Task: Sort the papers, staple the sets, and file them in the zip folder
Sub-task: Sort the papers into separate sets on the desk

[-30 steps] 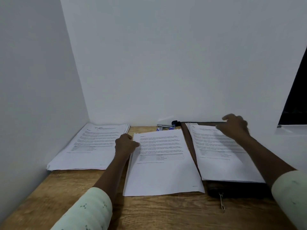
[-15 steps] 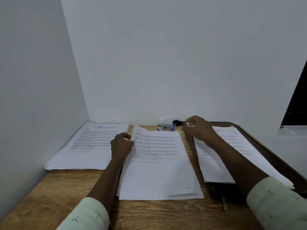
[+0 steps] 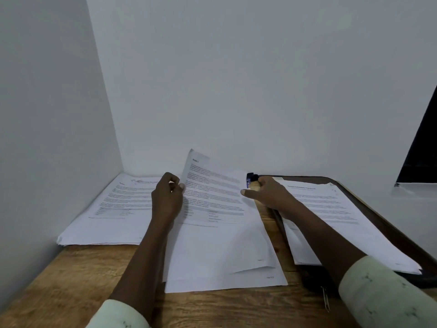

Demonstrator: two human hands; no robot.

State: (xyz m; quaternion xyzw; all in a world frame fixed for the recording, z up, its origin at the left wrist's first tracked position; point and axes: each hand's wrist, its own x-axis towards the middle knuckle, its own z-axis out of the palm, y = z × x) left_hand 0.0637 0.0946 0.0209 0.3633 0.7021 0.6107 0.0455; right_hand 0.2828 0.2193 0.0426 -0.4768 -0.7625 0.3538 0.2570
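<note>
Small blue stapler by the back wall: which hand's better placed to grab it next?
Right. The right hand sits beside the small blue stapler, seemingly holding nothing. The left hand pinches the lifted left edge of the middle white paper set, so it's likely busy.

L stack [image 3: 113, 209], mid stack [image 3: 224, 245], R stack [image 3: 343, 209] across table [image 3: 71, 280] — R one on zip folder [image 3: 390, 223], stapler [image 3: 250, 179] behind mid.

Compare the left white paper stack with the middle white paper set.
The left white paper stack lies flat, untouched; the middle white paper set has its top page lifted, pinched by the left hand. The stack looks squared; the set's near edges fan out. Both carry printed text.
</note>
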